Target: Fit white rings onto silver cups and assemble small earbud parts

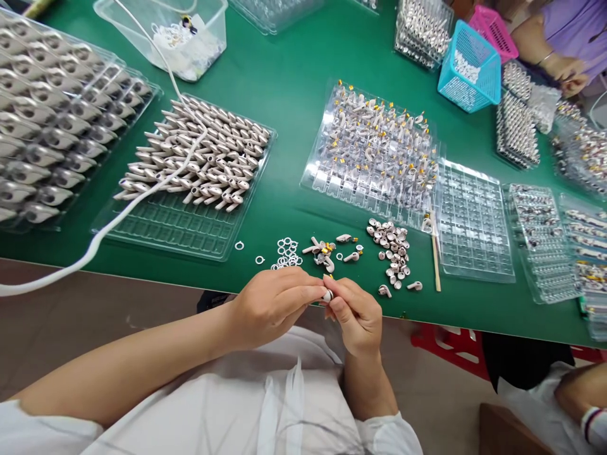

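Note:
Just off the table's front edge, my left hand [277,303] and my right hand [355,313] meet with closed fingertips. Between them they pinch a small white and dark earbud part [327,296], mostly covered by the fingers. Beyond my left hand lies a loose pile of white rings [287,254]. Several beige earbud stems with yellow flex strips [324,253] are just past the fingertips. Right of these is a heap of small round beige caps [392,249], with two loose earbud shells [414,286] near the edge.
A tray of beige earbud shells [184,230] stands left, crossed by a white cable [97,243]. A clear tray of flex-strip parts [317,174], a bare clear tray [474,221] and a wooden stick [435,259] lie right. A co-worker's hands [566,72] are at the far right.

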Tool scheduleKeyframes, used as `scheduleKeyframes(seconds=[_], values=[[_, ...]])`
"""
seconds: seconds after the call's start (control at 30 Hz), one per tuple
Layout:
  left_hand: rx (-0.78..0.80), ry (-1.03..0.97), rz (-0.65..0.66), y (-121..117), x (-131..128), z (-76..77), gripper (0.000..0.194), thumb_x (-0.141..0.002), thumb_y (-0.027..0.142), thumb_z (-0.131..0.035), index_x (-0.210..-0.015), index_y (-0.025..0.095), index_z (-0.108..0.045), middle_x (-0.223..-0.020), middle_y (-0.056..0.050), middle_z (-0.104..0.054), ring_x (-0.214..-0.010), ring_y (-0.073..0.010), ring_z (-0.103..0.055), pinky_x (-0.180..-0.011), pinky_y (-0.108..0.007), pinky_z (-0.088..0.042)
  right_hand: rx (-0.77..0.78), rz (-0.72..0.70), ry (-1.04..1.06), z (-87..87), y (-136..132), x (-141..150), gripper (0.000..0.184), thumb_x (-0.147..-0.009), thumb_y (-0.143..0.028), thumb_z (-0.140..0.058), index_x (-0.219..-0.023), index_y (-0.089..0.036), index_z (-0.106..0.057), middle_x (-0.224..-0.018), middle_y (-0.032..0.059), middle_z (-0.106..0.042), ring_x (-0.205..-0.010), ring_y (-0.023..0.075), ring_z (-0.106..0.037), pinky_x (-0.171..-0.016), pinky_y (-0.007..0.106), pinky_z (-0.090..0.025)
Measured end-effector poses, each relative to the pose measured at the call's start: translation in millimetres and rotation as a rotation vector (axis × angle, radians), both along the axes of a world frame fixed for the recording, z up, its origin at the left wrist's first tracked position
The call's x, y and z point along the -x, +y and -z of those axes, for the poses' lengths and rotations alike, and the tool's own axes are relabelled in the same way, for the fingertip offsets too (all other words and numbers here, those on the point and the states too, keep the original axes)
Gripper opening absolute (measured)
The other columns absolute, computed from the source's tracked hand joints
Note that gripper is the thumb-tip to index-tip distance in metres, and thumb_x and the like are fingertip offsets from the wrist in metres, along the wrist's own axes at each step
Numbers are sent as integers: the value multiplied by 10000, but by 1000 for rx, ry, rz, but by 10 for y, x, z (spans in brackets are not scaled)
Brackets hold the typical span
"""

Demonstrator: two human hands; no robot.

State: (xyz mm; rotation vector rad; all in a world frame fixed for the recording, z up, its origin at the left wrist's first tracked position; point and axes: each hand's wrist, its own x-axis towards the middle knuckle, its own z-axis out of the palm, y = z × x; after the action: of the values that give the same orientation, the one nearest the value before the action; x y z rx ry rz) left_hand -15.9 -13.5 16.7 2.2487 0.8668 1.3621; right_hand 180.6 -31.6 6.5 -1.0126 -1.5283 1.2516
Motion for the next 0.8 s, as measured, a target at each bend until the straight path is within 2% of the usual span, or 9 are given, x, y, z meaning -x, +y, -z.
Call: scheduleKeyframes(seconds=[0.27,0.53,0.8], values=[[-4,20,-14,10,1,4,201,-915,45,-537,-1078,126,-620,-916,-112,-774,-809,-161,-733,-710,-260,-608,-41,31,-30,-5,-11,27,320,-950,-224,-583,-1251,-281,-677,-808,25,-674,-630,124,-605,-596,274,-521],[-3,44,-29,1,15,2,190,-939,75,-525,-1081,148,-626,-921,-98,-776,-815,-149,-733,-719,-260,-618,-183,-19,-182,-38,-15,1,404,-959,-212,-557,-1357,-278,-589,-944,63,-703,-822,176,-660,-703,311,-562],[-10,33,-28,6,19,-1,176,-925,53,-527,-1035,127,-642,-916,-114,-773,-793,-151,-723,-704,-257,-611,-192,-49,-213,-34,-3,-26,413,-971,-198,-526,-1374,-275,-568,-1026,72,-701,-816,163,-664,-691,301,-570]])
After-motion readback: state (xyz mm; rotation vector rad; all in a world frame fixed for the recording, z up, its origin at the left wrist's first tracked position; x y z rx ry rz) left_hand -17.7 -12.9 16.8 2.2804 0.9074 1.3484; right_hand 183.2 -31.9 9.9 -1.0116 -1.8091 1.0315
